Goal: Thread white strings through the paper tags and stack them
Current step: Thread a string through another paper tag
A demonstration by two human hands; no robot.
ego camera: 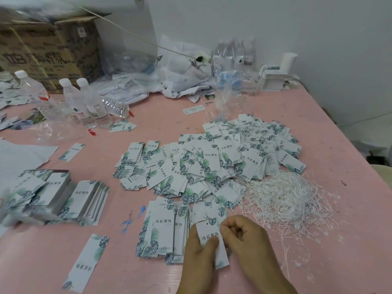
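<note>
Pink table; loose tag heap mid-table, white strings tangled beside. Left hand pinching one paper tag; right hand curled at its top edge, string unseen. Best steadying tag, feeding through hole.

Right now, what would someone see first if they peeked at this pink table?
Probably the big heap of leafy paper tags in the middle, with a tangle of white strings to its right. Then, nearest the camera, the left hand and right hand holding one tag between them.
</note>
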